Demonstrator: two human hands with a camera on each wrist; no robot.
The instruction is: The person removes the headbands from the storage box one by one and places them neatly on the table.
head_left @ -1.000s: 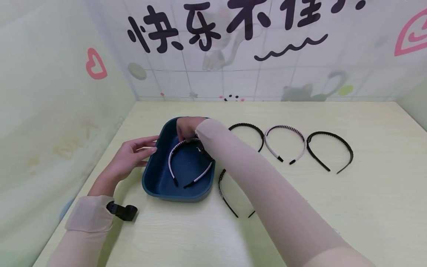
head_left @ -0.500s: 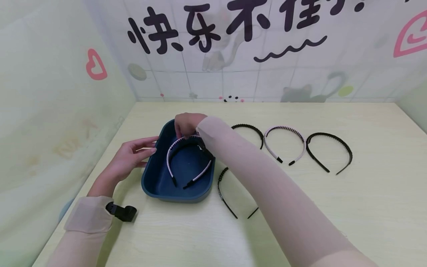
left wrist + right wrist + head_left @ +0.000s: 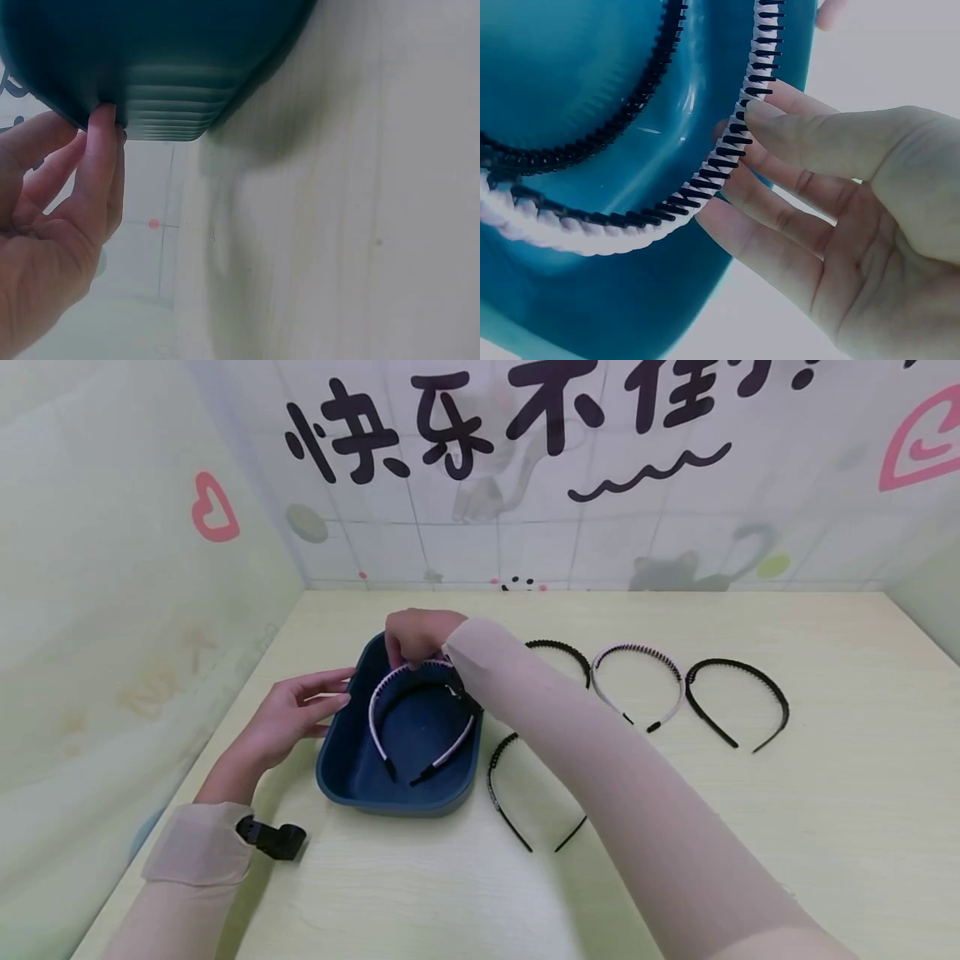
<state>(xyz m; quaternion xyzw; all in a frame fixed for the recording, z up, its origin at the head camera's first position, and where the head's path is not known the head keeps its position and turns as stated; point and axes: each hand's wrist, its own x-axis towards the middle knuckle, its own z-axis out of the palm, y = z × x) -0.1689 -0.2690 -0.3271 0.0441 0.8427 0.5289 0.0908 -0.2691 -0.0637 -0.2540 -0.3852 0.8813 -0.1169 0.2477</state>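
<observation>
My right hand reaches over the far part of a dark blue plastic box. Its thumb and fingers pinch the top of a pale pink headband with black teeth, which sits over the box's interior. The right wrist view shows the pinch on the toothed band, with a black toothed headband lower inside the box. My left hand touches the box's left outer wall with extended fingers. In the left wrist view, the left hand's fingertips meet the ribbed wall.
Right of the box lie a black headband, a pale pink one and another black one in a row. A thin dark headband lies nearer, partly hidden by my right sleeve. A patterned backdrop stands behind.
The right hand has risen slightly and shifted left, bringing the pale pink headband with it. The black headband beneath shows more now. The left hand stays at the box wall.
</observation>
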